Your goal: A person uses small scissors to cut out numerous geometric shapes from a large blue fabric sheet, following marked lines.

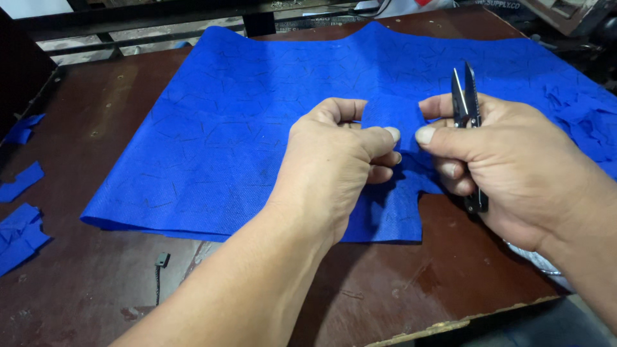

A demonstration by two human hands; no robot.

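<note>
A large blue fabric sheet (257,109) with dark scribbled marks lies spread on a dark brown table (96,270). My left hand (334,160) pinches a small folded-up flap of this blue fabric (393,117) between thumb and fingers. My right hand (508,160) pinches the same flap with its thumb from the right while gripping small black thread snips (466,103), whose blades point upward and stand slightly apart.
Blue fabric scraps (19,231) lie at the table's left edge, and more scraps (588,122) pile at the right. A small dark object on a cord (162,260) sits near the front. The table's front edge (450,324) is chipped.
</note>
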